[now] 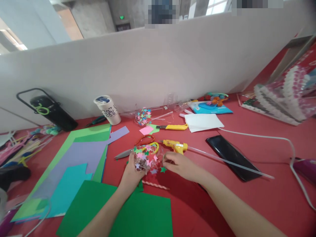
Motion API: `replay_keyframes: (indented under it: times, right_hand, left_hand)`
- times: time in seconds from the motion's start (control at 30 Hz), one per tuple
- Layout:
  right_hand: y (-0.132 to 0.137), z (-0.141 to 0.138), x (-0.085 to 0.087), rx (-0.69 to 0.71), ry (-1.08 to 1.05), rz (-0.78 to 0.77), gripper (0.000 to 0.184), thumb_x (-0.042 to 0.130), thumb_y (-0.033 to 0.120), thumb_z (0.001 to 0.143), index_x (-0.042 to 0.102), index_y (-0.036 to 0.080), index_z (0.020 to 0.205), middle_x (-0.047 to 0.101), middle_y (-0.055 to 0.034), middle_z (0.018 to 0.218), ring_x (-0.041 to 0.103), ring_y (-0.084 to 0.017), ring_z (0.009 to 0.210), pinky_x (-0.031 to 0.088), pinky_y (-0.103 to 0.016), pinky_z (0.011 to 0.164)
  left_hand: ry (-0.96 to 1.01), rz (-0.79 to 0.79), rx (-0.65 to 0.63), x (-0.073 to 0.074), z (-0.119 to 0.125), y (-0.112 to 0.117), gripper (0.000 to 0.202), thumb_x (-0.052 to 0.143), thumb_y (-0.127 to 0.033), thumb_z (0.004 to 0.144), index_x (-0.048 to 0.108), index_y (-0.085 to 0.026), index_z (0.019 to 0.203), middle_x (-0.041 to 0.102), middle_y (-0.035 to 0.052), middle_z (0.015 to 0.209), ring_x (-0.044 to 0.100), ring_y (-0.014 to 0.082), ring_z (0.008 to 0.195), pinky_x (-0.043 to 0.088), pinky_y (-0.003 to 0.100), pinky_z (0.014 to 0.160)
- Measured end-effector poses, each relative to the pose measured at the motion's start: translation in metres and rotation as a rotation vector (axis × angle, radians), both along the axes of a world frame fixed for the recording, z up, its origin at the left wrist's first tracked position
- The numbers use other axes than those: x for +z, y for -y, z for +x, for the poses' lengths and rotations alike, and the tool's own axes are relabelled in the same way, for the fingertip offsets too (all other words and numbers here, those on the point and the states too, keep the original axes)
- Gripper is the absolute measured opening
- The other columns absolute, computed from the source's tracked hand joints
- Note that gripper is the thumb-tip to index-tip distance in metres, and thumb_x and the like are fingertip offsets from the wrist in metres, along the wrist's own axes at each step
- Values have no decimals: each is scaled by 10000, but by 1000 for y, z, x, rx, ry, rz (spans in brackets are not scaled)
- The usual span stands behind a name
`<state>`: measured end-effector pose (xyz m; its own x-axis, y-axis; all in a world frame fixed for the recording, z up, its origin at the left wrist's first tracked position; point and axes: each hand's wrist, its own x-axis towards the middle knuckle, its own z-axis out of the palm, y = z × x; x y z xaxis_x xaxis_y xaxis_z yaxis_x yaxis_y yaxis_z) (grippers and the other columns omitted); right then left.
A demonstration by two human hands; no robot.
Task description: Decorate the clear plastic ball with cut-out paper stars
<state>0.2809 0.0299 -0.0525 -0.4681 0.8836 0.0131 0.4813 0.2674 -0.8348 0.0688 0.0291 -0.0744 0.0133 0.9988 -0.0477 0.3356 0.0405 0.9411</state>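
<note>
My left hand [134, 171] is closed around the left side of a clear, star-covered ball-like piece [146, 157] with pink, green and lilac stars. Just right of it, my right hand [182, 165] has its thumb and fingertips pinched together; what lies between them is too small to make out. A green star [163, 170] is close beneath these fingertips. Behind the piece lie scissors with red and yellow handles [155, 146], partly covered by it. A yellow hot glue gun [174, 145] with a long clear glue stick lies beyond my right hand. A twisted pink-and-white stick [156, 185] rests nearer me.
Coloured paper sheets [86, 151] spread across the left, with a green sheet [148, 214] in front. A phone [232, 158] and white cable [259, 135] lie right. A yellow cutter [174, 127], another starry piece [143, 117], a tumbler [110, 112] and a black bottle [53, 113] stand farther back.
</note>
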Motion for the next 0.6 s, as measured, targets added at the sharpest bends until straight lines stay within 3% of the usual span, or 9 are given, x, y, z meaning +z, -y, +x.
replay_keyframes:
  times: [0.17, 0.37, 0.6]
  right_hand:
    - [2, 1, 2, 63, 42, -1, 114, 476, 115, 786, 542, 177, 717, 597, -25, 757, 540, -164, 706, 402, -268, 658]
    - [4, 6, 15, 69, 66, -31, 119, 491, 162, 789, 554, 180, 690, 594, -10, 723, 524, -156, 679, 387, -261, 638]
    - [4, 7, 20, 47, 47, -73, 119, 483, 188, 789, 558, 181, 696, 583, 2, 704, 528, -148, 659, 387, -246, 608]
  left_hand:
    - [-151, 18, -6, -1, -1, 5, 644, 634, -125, 612, 392, -207, 1204, 672, 56, 981, 667, 239, 887, 496, 354, 794]
    - [-244, 21, -6, 0, -13, 4, 670, 662, -198, 601, 419, -160, 1225, 645, 135, 1110, 621, 299, 1038, 469, 423, 890]
    - [-229, 63, -35, 2, -26, 2, 599, 623, -150, 593, 475, -193, 1172, 636, 95, 1169, 587, 280, 1111, 439, 419, 951]
